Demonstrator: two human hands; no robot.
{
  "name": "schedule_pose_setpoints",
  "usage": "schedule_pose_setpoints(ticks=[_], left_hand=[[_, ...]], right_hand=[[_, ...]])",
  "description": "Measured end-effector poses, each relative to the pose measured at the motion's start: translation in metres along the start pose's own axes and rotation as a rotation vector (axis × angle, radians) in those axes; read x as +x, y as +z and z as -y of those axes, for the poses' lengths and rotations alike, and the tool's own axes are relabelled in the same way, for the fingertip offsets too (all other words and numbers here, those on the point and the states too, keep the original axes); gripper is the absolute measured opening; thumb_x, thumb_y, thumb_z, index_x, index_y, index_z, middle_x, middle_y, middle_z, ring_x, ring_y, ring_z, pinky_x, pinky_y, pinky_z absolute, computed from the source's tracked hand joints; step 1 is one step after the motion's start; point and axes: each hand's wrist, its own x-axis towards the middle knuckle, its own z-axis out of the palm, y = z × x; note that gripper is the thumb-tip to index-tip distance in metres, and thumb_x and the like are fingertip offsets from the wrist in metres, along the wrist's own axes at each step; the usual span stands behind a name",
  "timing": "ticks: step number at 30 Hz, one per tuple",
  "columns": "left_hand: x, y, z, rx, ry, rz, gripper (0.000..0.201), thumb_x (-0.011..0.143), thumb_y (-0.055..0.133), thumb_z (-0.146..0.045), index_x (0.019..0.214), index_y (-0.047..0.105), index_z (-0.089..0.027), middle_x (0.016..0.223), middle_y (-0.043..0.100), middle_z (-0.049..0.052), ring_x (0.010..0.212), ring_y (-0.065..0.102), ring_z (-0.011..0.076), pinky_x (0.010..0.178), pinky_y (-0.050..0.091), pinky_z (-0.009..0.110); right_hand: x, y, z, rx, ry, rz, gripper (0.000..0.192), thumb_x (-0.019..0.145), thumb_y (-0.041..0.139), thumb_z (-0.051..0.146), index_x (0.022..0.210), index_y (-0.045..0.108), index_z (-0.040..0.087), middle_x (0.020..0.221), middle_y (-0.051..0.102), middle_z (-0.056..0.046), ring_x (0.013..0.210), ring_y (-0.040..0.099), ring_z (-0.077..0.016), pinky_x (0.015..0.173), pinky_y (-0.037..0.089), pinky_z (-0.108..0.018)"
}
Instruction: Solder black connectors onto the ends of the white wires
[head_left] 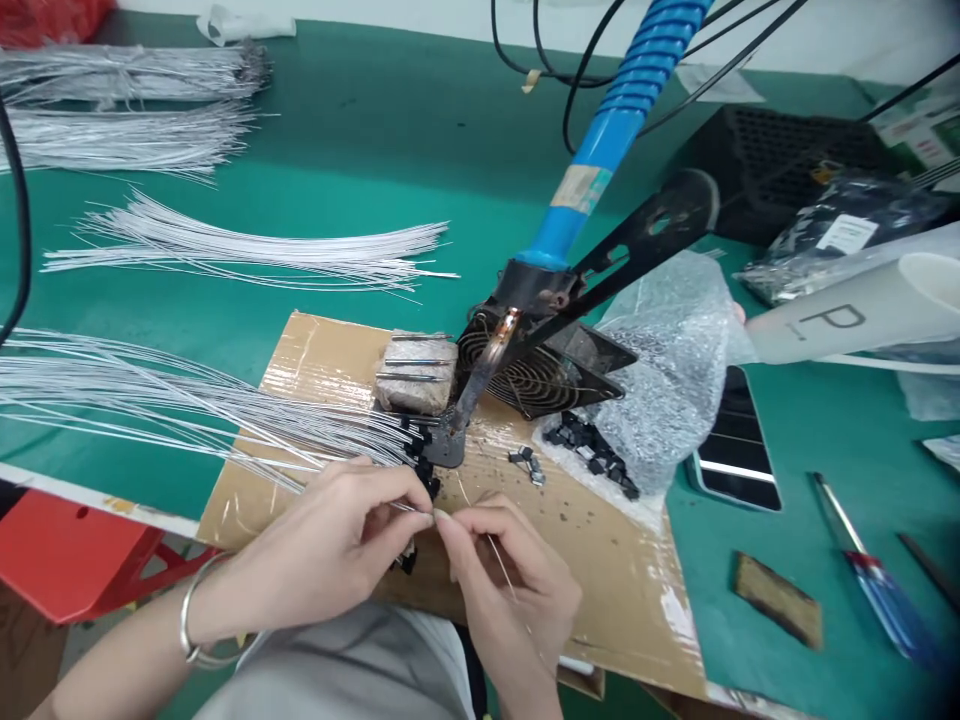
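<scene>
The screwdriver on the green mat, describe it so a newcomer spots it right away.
Start at the green table and go to its right edge, past the dark phone lying flat. The screwdriver lies just right of the phone. Its red and blue clear handle sets it apart from the brown block beside it.

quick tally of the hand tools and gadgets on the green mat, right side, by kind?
Phone: 1
Screwdriver, red and blue handle: 1
Brown block: 1
Total: 3
A dark tool tip shows at the far right edge; too cut off to name, not counted.
</scene>
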Motion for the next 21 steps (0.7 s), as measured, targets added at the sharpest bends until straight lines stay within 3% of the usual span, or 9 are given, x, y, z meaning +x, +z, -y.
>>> schedule_pose_setpoints(ticks=[5,12,15,19,21], left_hand=[[0.006,0.004,0.004,-0.275,-0.030,-0.011,0.026,0.103,0.054,-0.033,0.087,0.069,-0.019,0.078,0.066,0.002,0.071,0.056,0.0146,0.063,0.040,0.026],[0.009,0.002,-0.002,-0.345,-0.085,-0.049,0.025,0.098,0.058,-0.033,0.080,0.066,-0.017,0.069,0.062,0.001,0.059,0.048,0.0122,0.054,0.034,0.024],[0.010,0.003,-0.001,-0.364,-0.127,-0.066,0.022,0.095,0.061,-0.032,0.080,0.066,-0.016,0.065,0.061,0.000,0.054,0.043,0.0105,0.050,0.030,0.023],[0.012,0.003,-0.001,-0.405,-0.146,-0.089,0.021,0.092,0.065,-0.033,0.079,0.067,-0.016,0.065,0.060,-0.001,0.054,0.043,0.0101,0.050,0.031,0.023],[0.012,0.002,-0.001,-0.417,-0.148,-0.106,0.021,0.091,0.065,-0.033,0.079,0.067,-0.016,0.065,0.059,-0.001,0.054,0.044,0.0103,0.050,0.031,0.023]], right_hand=[[0.001,-0.002,-0.006,0.036,0.048,0.014,0.021,0.090,0.076,0.021,0.070,0.070,0.020,0.061,0.057,0.004,0.052,0.050,-0.0099,0.047,0.034,-0.022],[0.003,0.002,-0.004,0.068,0.170,0.036,0.027,0.093,0.076,0.031,0.068,0.072,0.020,0.060,0.056,0.002,0.052,0.050,-0.0105,0.049,0.035,-0.024],[0.005,-0.001,-0.008,0.218,0.283,0.015,0.035,0.100,0.066,0.043,0.076,0.079,0.021,0.064,0.060,0.000,0.053,0.054,-0.0106,0.050,0.042,-0.023],[0.006,-0.006,-0.017,0.468,0.313,0.067,0.061,0.108,0.039,0.058,0.090,0.085,0.021,0.070,0.067,-0.005,0.059,0.064,-0.0141,0.052,0.053,-0.023],[0.005,-0.006,-0.019,0.442,0.325,0.061,0.055,0.108,0.044,0.053,0.090,0.085,0.022,0.070,0.068,-0.005,0.059,0.063,-0.0132,0.052,0.053,-0.022]])
